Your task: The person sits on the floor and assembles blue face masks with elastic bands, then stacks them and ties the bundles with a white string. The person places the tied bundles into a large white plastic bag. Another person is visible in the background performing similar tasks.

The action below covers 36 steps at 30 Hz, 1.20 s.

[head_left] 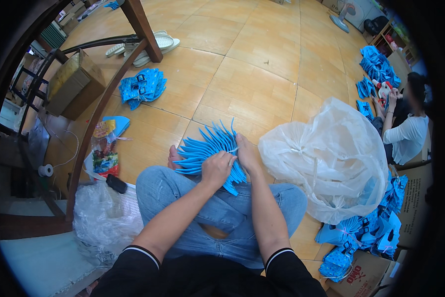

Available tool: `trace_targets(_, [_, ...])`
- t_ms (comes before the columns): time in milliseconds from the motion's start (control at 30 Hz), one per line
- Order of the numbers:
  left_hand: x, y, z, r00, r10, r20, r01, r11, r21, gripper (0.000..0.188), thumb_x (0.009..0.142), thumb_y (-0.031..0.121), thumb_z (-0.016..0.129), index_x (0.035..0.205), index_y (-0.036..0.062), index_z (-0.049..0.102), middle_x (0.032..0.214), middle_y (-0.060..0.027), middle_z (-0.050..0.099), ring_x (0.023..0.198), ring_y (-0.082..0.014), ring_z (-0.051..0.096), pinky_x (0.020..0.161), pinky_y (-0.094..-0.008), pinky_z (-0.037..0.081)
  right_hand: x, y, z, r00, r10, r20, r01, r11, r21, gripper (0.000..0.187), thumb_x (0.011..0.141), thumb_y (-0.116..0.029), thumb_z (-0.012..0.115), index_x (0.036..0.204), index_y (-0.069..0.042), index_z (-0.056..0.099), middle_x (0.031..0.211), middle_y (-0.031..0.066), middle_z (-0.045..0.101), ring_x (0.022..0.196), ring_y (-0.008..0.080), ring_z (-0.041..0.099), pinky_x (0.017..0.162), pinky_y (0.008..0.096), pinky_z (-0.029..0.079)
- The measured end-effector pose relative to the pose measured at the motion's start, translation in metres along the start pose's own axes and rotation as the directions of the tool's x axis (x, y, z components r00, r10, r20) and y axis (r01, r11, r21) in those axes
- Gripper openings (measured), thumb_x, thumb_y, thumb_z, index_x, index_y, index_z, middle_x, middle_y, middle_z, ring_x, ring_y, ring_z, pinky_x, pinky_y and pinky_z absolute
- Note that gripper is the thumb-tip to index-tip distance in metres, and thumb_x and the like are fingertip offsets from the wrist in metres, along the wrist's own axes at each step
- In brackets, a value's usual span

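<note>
A fanned bundle of thin blue sheets (198,151), perhaps foam, is held above my crossed legs. The sheets spread out to the left and come together between my hands. My left hand (217,171) is closed on the near side of the bundle, fingers bent at the gathered part. On the right edge my right hand (247,152) grips the same bundle, its thumb near the top. A thin pale strand (231,150) shows at the gathered part between the hands; its ends are hidden.
A clear plastic bag (326,158) lies right, beside blue bundles (344,232) and cardboard boxes (358,274). Another blue bundle (142,88) rests far left, near a wooden chair frame (142,29). Crumpled plastic (101,222) lies left. A co-worker (405,128) sits far right.
</note>
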<state>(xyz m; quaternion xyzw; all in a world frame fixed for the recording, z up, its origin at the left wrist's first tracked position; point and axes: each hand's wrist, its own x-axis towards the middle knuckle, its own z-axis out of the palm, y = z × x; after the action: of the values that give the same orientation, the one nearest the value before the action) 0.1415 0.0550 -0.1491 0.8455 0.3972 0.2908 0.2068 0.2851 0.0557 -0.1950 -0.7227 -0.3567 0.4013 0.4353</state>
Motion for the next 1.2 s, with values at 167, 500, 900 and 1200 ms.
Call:
trace_targets(167, [0.001,0.0,-0.003,0.997,0.039,0.064,-0.038,0.999,-0.012,0.015,0.085,0.022,0.067,0.078,0.0081,0.066,0.077,-0.008,0.064,0.065,-0.0297,0.063,0.06,-0.0413,0.048,-0.008,-0.01,-0.009,0.994,-0.078,0.077,0.095,0.964,-0.25,0.06,0.101,-0.045,0.035,0.118,0.007,0.057,0.116,0.0256,0.061,0.109,0.0363,0.057,0.098,0.0388,0.04])
trace_targets(500, [0.0,-0.004,0.0,0.981,0.192,-0.003,-0.192,0.98,-0.054,0.014,0.086,0.02,0.066,0.08,0.0067,0.065,0.079,-0.0091,0.064,0.076,-0.0326,0.062,0.064,-0.0424,0.046,0.0,0.011,-0.002,0.977,-0.194,0.085,0.204,0.971,-0.126,0.058,0.1,-0.048,0.035,0.121,0.0,0.06,0.123,0.0285,0.056,0.119,0.0406,0.047,0.103,0.0433,0.036])
trace_targets(900, [-0.005,-0.001,0.0,0.991,0.067,0.12,-0.057,0.995,-0.08,0.013,0.087,0.019,0.065,0.083,0.0069,0.064,0.08,-0.0098,0.063,0.074,-0.0313,0.062,0.063,-0.043,0.049,-0.004,0.016,-0.005,0.992,-0.033,0.124,0.058,0.978,-0.199,0.067,0.098,-0.057,0.03,0.125,-0.003,0.057,0.123,0.0332,0.053,0.117,0.0451,0.048,0.102,0.0446,0.036])
trace_targets(1200, [0.001,-0.009,0.004,0.992,0.1,0.071,-0.084,0.976,-0.202,0.013,0.087,0.018,0.064,0.088,0.006,0.066,0.087,-0.0102,0.067,0.078,-0.0311,0.063,0.067,-0.043,0.047,-0.011,0.006,0.0,0.993,-0.023,0.12,0.026,0.999,-0.021,0.066,0.101,-0.05,0.03,0.092,0.007,0.061,0.099,0.0305,0.064,0.096,0.0419,0.06,0.085,0.0451,0.042])
